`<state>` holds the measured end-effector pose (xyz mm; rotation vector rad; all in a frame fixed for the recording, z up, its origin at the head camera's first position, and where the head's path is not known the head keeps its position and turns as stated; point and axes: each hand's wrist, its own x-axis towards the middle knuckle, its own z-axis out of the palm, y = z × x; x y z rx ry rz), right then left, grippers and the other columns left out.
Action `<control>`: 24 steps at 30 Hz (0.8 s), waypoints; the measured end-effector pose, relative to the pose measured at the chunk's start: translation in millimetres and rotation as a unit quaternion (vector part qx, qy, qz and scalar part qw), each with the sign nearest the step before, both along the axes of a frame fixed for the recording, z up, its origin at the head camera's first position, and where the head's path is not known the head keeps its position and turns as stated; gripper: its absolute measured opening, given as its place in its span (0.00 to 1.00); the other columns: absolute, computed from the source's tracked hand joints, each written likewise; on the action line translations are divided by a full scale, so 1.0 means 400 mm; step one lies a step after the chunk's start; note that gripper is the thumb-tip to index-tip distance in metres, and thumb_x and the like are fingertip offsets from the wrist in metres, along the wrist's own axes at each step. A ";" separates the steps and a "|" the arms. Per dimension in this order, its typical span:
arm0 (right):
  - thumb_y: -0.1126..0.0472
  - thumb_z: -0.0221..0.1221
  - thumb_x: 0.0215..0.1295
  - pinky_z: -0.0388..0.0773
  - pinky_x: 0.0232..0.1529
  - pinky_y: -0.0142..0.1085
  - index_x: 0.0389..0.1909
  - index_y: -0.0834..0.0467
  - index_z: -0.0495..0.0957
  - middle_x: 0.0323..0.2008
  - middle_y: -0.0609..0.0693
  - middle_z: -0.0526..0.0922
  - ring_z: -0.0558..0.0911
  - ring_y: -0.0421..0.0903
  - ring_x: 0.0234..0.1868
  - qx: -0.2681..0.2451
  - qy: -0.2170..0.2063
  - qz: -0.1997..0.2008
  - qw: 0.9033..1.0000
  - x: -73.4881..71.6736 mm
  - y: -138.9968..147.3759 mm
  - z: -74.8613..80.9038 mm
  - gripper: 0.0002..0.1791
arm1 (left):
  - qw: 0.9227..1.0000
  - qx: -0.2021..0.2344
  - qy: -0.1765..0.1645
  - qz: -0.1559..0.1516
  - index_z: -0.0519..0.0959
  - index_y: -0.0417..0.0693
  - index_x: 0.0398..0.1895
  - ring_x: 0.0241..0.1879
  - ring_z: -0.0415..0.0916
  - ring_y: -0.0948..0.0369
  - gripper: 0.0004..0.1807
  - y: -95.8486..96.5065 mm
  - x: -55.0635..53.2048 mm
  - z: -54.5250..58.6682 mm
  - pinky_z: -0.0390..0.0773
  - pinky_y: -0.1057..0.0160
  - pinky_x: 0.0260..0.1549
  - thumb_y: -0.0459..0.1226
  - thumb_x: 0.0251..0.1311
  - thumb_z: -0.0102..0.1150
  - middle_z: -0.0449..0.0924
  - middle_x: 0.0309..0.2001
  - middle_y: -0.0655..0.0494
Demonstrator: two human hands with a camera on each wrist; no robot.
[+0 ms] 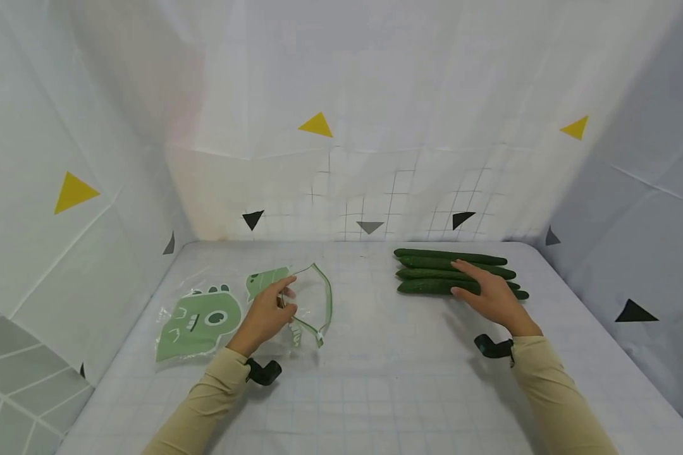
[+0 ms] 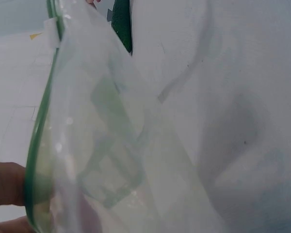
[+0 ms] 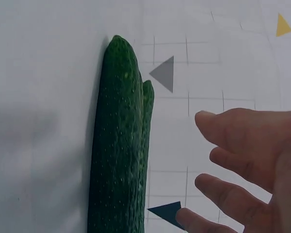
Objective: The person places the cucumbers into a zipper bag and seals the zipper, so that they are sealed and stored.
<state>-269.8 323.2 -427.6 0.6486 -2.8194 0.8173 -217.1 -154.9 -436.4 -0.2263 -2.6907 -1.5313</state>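
Note:
My left hand (image 1: pixel 264 319) pinches the edge of a clear plastic zip bag (image 1: pixel 205 322) printed with a green dinosaur. The bag lies on the left of the table, its mouth gaping to the right along a green zip strip (image 1: pixel 329 297). A white slider (image 2: pixel 51 33) sits on that strip in the left wrist view. Several dark green cucumbers (image 1: pixel 427 287) lie side by side on the right. Over their right half hovers my right hand (image 1: pixel 492 303), fingers spread and holding nothing. In the right wrist view, a gap shows between the fingers (image 3: pixel 228 194) and the cucumbers.
A white, faintly gridded tabletop (image 1: pixel 364 392) lies under everything. White sheeting with yellow, black and grey triangles rises behind it and at both sides. Each wrist wears a small black camera, one at the left cuff (image 1: pixel 264 373) and another at the right cuff (image 1: pixel 492 346).

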 end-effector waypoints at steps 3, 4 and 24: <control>0.60 0.65 0.73 0.70 0.57 0.67 0.76 0.65 0.66 0.76 0.67 0.61 0.67 0.73 0.68 0.005 -0.003 -0.006 1.000 -0.002 0.017 0.001 0.35 | 1.000 0.004 0.001 -0.002 0.67 0.46 0.78 0.31 0.79 0.58 0.34 -0.002 -0.001 -0.004 0.79 0.57 0.32 0.28 0.67 0.58 0.77 0.55 0.41; 0.61 0.65 0.73 0.70 0.57 0.68 0.76 0.65 0.67 0.76 0.68 0.61 0.67 0.73 0.68 0.007 -0.005 -0.010 1.000 -0.003 0.023 0.002 0.34 | 1.000 0.006 0.001 -0.003 0.67 0.46 0.78 0.31 0.79 0.57 0.34 -0.002 -0.001 -0.004 0.79 0.56 0.32 0.27 0.67 0.58 0.77 0.55 0.40; 0.62 0.65 0.71 0.72 0.52 0.68 0.70 0.69 0.70 0.67 0.76 0.69 0.72 0.77 0.61 0.053 -0.025 -0.073 0.996 -0.027 0.111 -0.035 0.30 | 1.000 0.007 -0.003 0.001 0.67 0.46 0.78 0.31 0.79 0.57 0.34 0.000 0.000 -0.002 0.79 0.56 0.31 0.27 0.67 0.58 0.77 0.55 0.40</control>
